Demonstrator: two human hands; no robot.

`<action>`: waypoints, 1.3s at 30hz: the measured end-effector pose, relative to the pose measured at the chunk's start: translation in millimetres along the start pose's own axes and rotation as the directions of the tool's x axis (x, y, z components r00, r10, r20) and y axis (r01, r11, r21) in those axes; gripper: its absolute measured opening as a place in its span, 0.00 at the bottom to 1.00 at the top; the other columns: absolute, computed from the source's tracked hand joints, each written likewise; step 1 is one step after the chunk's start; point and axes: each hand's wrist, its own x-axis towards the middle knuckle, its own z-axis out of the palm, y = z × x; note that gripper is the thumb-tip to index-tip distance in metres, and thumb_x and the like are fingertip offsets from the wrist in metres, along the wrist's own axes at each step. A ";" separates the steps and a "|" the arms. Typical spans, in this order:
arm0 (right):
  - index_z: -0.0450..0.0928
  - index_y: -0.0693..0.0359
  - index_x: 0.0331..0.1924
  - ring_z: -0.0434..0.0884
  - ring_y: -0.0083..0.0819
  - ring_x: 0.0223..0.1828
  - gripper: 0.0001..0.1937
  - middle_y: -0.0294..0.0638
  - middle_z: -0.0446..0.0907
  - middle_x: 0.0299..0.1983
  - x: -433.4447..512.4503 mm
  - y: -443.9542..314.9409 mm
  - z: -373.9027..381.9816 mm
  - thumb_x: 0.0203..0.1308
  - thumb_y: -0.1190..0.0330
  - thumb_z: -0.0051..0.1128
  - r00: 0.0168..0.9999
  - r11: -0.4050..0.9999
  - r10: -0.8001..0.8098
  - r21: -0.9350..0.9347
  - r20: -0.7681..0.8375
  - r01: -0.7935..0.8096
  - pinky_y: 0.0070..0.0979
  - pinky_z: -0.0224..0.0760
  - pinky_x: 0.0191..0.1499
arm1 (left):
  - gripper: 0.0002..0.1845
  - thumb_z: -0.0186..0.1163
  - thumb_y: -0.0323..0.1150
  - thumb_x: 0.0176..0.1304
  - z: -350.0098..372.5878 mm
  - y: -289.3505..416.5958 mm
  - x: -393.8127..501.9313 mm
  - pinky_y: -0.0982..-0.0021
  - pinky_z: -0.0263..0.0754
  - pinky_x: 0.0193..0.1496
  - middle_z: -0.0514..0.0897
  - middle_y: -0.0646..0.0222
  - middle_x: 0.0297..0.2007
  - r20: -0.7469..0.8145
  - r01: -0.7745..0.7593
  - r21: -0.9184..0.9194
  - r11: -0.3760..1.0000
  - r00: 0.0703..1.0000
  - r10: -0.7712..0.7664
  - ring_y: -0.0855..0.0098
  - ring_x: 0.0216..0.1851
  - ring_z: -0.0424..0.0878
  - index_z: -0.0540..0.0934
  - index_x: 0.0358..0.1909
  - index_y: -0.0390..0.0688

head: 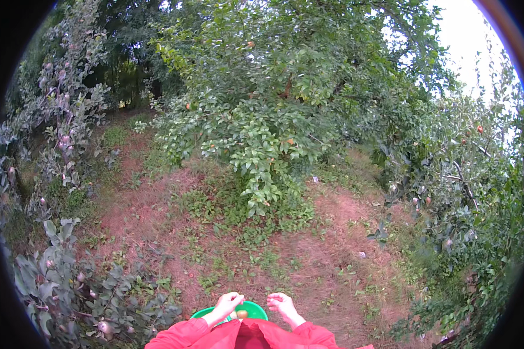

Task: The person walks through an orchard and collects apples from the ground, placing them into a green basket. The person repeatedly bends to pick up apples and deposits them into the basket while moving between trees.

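Observation:
A green plastic basin (257, 308) is at the bottom centre, close against the person's red jacket (279, 335). Inside it lies a yellowish round fruit (242, 314), with paler pieces beside it. My left hand (229, 302) is over the basin's rim, fingers curled together; whether something small is between them cannot be told. To the right of the basin, my right hand (281, 302) is raised with its fingers bent, and no object shows in it. The jacket hides the near part of the basin.
Leafy fruit trees (262, 131) stand ahead, with low branches hanging over weeds. Branches bearing pinkish fruit (105, 327) reach in at lower left. More branches with reddish fruit (480, 129) flank the right. Dry grassy ground (332, 270) slopes around the central weeds.

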 end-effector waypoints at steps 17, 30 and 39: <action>0.69 0.67 0.45 0.79 0.39 0.39 0.11 0.49 0.77 0.40 -20.6 17.2 -29.5 0.58 0.77 0.45 0.947 0.943 0.320 0.103 -0.010 -0.317 0.35 0.76 0.41 | 0.19 0.57 0.47 0.57 25.3 -16.9 -13.5 0.76 0.60 0.22 0.71 0.77 0.15 -0.061 0.082 0.082 0.993 0.995 -0.077 0.84 0.19 0.65 0.75 0.17 0.42; 0.69 0.65 0.44 0.79 0.41 0.38 0.10 0.49 0.77 0.39 -25.3 2.6 -20.4 0.58 0.77 0.45 0.918 0.916 0.396 0.080 -0.013 -0.394 0.38 0.75 0.43 | 0.20 0.56 0.50 0.55 23.8 -30.2 -5.7 0.75 0.66 0.29 0.78 0.71 0.21 -0.098 -0.024 0.003 1.000 0.995 0.024 0.80 0.24 0.73 0.78 0.22 0.42; 0.68 0.65 0.45 0.79 0.42 0.41 0.10 0.50 0.77 0.41 -24.4 7.0 -22.3 0.58 0.78 0.46 0.905 0.895 0.423 0.172 -0.038 -0.411 0.39 0.74 0.44 | 0.15 0.59 0.46 0.53 15.7 -40.1 -3.8 0.72 0.71 0.36 0.81 0.68 0.28 -0.077 0.024 0.062 0.998 0.997 -0.020 0.74 0.31 0.78 0.80 0.31 0.43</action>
